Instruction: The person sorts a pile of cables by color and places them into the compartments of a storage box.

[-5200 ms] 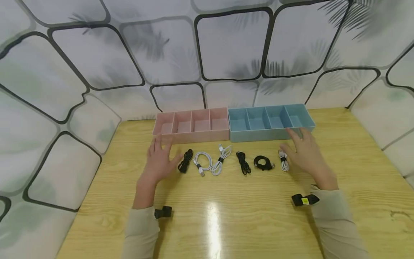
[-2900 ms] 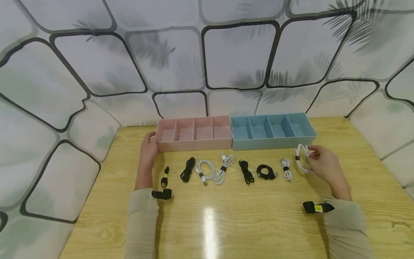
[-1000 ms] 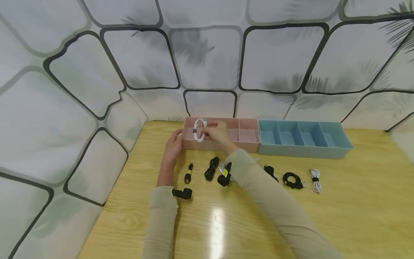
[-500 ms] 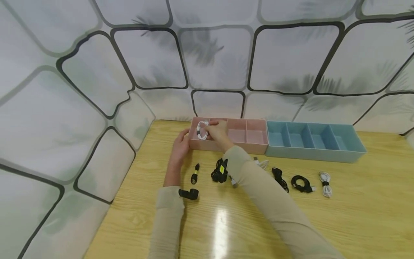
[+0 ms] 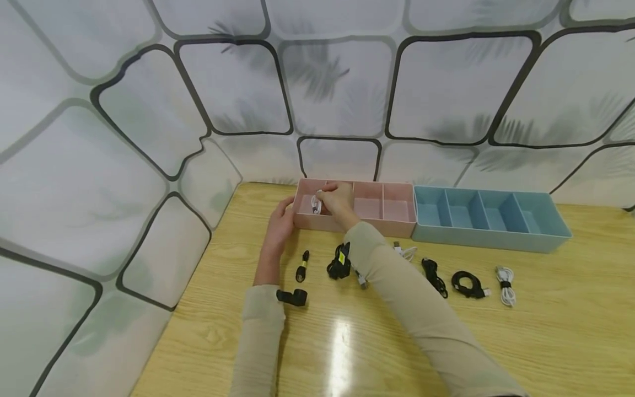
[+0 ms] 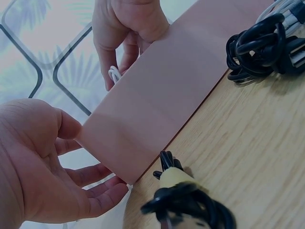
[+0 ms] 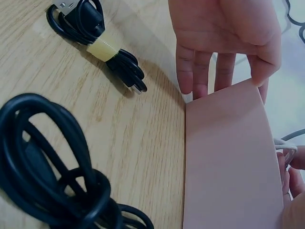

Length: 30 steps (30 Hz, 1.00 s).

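Note:
In the head view my right hand [image 5: 339, 201] pinches a coiled white charging cable [image 5: 316, 204] inside the leftmost compartment of the pink divided box [image 5: 367, 224]. The left wrist view shows a white loop of that cable [image 6: 114, 74] just above the box's rim, below the right fingers; the rest is hidden by the box wall. My left hand [image 5: 279, 226] touches the left end of the box, its fairly straight fingers [image 7: 185, 71] along the end wall and its thumb at the top corner. A short black cable with a yellow tie [image 5: 302, 267] lies near the left wrist.
A blue divided box [image 5: 491, 237] stands against the pink box's right end. Along the front lie a black cable bundle [image 5: 338, 262], partly hidden white cables [image 5: 408, 252], two more black cables [image 5: 434, 277] and a white one [image 5: 506, 286]. A patterned backdrop [image 5: 342, 88] stands behind.
My right hand has carried the white cable from the table's right side across to the pink box and lowered it into the leftmost compartment. The left hand has stayed at the box's end.

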Tool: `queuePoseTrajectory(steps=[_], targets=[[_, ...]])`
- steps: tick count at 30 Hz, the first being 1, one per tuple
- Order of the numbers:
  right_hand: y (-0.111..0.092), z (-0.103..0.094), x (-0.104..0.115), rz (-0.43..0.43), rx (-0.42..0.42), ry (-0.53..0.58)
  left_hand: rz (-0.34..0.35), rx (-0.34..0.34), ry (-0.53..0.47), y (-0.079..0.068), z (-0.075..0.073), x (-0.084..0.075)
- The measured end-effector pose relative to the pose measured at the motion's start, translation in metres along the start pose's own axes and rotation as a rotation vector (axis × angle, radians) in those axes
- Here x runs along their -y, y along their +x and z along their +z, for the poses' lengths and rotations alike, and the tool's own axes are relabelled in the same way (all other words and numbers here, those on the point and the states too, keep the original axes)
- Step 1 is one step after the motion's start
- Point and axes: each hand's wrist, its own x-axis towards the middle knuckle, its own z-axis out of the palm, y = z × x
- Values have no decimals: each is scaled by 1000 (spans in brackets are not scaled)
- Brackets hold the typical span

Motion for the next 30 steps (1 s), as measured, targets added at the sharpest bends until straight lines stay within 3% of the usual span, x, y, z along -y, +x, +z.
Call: queuePoseTrajectory(steps=[6, 16, 30], targets=[[1, -7, -4, -14, -12, 6, 4, 19, -5, -1, 6, -1], [-3, -23, -9, -28, 64, 77, -37, 49, -2, 0, 11, 0], [-19, -49, 9, -115, 140, 86, -82, 46, 20, 4, -2, -1]])
